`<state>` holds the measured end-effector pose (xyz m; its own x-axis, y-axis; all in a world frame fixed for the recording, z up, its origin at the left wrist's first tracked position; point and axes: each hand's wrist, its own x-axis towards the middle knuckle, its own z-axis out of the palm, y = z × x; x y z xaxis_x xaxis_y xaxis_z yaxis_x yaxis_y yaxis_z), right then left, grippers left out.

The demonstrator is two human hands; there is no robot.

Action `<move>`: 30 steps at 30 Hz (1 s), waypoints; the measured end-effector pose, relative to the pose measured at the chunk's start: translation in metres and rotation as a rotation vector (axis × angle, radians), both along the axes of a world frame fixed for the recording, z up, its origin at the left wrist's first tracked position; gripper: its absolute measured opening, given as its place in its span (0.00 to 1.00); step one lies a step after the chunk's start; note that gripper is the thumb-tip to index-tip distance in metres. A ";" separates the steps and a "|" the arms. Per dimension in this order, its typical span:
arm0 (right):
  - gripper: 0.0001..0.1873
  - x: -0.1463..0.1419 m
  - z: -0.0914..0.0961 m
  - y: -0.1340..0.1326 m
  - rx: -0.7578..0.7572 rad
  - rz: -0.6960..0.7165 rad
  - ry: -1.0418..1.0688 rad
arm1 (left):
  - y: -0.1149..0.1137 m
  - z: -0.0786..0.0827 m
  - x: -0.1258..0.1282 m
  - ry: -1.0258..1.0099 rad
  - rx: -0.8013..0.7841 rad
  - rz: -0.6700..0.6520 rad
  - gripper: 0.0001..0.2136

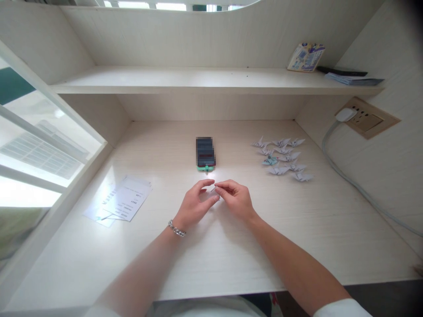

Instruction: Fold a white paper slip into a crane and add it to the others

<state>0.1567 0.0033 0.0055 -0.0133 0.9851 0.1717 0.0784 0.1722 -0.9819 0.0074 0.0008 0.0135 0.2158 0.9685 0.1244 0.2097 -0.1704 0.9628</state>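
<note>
A small piece of folded white paper point(213, 190) is between my hands at the middle of the desk, mostly covered by the fingers. My right hand point(236, 199) pinches its upper part between thumb and forefinger. My left hand point(194, 203) curls around it from the other side, thumb against its lower end and forefinger arched above. A chain bracelet point(176, 229) circles the left wrist. To the right stand several white folded paper cranes point(289, 157), with one light blue crane point(270, 160) among them.
A phone point(205, 152) on a green stand point(206, 168) is just beyond my hands. Printed paper sheets point(128, 198) lie at left. A shelf point(185, 80) spans the back, holding a small packet point(306, 57). At right, a white cable point(350, 180) runs from the wall socket point(368, 118).
</note>
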 end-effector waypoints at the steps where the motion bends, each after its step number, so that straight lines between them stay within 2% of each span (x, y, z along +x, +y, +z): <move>1: 0.08 0.001 -0.001 0.001 -0.027 0.010 0.025 | 0.000 -0.001 0.000 0.005 -0.030 -0.027 0.15; 4: 0.08 0.002 -0.003 0.004 -0.086 0.021 0.072 | 0.001 -0.005 0.000 -0.001 -0.089 -0.023 0.12; 7: 0.07 0.003 -0.004 0.005 -0.116 0.040 0.101 | 0.002 -0.006 -0.001 0.016 -0.130 -0.019 0.12; 13: 0.06 0.004 -0.004 0.005 -0.135 0.053 0.081 | 0.002 -0.006 -0.005 -0.013 -0.241 -0.090 0.13; 17: 0.10 0.003 -0.004 0.008 -0.211 0.058 0.153 | 0.003 -0.007 -0.004 -0.120 -0.331 -0.107 0.14; 20: 0.14 0.003 -0.005 0.009 -0.281 0.111 0.207 | 0.004 -0.008 -0.003 -0.164 -0.363 -0.054 0.13; 25: 0.17 0.006 -0.005 0.008 -0.302 0.260 0.067 | 0.006 -0.008 -0.005 -0.234 -0.394 0.062 0.13; 30: 0.14 0.009 -0.005 0.008 -0.340 0.303 -0.014 | 0.006 -0.008 -0.005 -0.259 -0.361 0.040 0.13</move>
<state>0.1656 0.0109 0.0008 -0.3100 0.9367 -0.1628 0.0877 -0.1424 -0.9859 0.0023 0.0072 0.0058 0.1835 0.9668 -0.1779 -0.0466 0.1893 0.9808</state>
